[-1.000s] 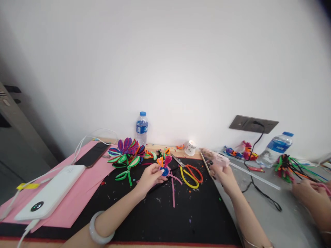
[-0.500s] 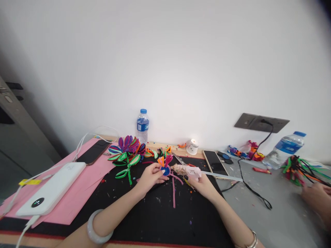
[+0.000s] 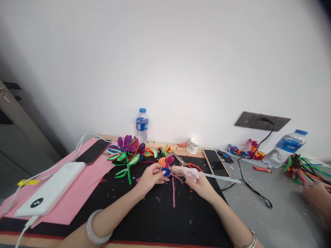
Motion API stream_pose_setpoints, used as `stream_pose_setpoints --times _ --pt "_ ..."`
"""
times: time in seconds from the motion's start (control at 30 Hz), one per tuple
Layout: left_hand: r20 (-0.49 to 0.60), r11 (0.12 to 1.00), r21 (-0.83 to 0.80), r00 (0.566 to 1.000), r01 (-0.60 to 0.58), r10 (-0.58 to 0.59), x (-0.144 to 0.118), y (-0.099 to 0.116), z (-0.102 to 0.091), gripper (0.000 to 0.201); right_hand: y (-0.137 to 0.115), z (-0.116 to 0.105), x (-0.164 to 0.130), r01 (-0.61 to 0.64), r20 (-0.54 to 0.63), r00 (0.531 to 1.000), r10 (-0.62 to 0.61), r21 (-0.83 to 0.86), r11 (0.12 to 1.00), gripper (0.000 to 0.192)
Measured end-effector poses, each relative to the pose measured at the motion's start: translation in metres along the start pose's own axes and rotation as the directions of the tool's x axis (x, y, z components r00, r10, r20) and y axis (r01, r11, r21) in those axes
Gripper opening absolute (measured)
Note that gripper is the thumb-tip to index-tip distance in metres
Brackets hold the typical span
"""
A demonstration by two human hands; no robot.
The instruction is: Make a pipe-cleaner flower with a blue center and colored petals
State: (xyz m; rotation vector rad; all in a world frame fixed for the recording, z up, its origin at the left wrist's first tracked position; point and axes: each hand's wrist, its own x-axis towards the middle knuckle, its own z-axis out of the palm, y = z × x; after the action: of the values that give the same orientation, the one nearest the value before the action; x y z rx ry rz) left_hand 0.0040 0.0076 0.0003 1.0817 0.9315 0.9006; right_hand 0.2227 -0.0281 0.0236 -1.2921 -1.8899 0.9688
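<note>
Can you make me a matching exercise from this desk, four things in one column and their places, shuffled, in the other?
1. glue gun
2. power bank
3. fuzzy craft piece
4. paper cup

A. on pink paper
B. near the wall
C. in the right hand
D. in the left hand

Pairs: 1-C, 2-A, 3-D, 4-B

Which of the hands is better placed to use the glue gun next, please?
Probably the right hand: it holds the glue gun, which points toward the blue-centred craft piece. The left hand is occupied, holding that piece.
</note>
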Motion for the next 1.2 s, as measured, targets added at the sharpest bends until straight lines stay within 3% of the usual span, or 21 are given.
stream_pose_setpoints --times 1.2 --pt "-0.055 1.000 -0.024 0.998 0.007 -0.008 0.0001 0.0033 0.0013 0.031 -0.0063 -0.0021 -0.0015 0.034 -0.025 0.999 -0.037 -0.107 0.994 0.037"
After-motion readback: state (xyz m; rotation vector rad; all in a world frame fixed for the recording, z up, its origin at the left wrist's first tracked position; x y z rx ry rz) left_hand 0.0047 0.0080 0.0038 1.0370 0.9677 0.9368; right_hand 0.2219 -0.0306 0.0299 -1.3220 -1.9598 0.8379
